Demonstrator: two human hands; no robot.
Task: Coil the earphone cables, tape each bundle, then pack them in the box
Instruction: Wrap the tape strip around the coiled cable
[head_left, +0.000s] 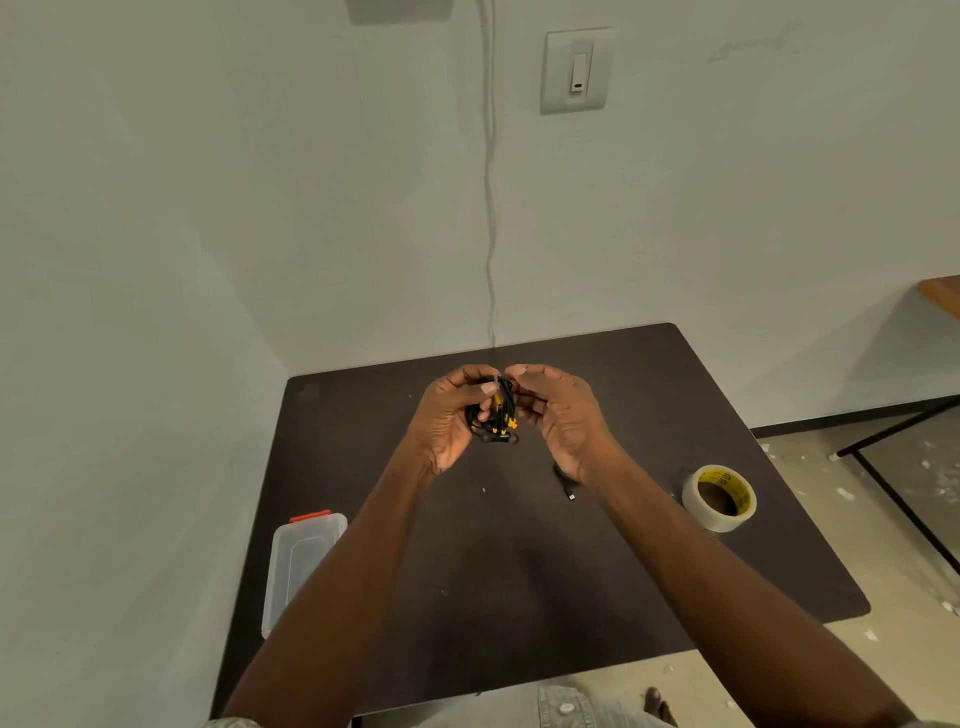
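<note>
The dark worktop (519, 571) carried a clear plastic box (293, 566) at its left edge, lid shut, contents unclear. A tape roll (719, 498) sat right. Above centre, left hand (449, 415) and right hand (561, 415) each kept a pinching grip on the coiled earphone bundle (496, 413).

Your dark table (519, 597): clear plastic box (296, 566) w/ red latch on near-left edge, tape roll (719, 498) at right, small black plug end (566, 486) lying mid-table.
</note>
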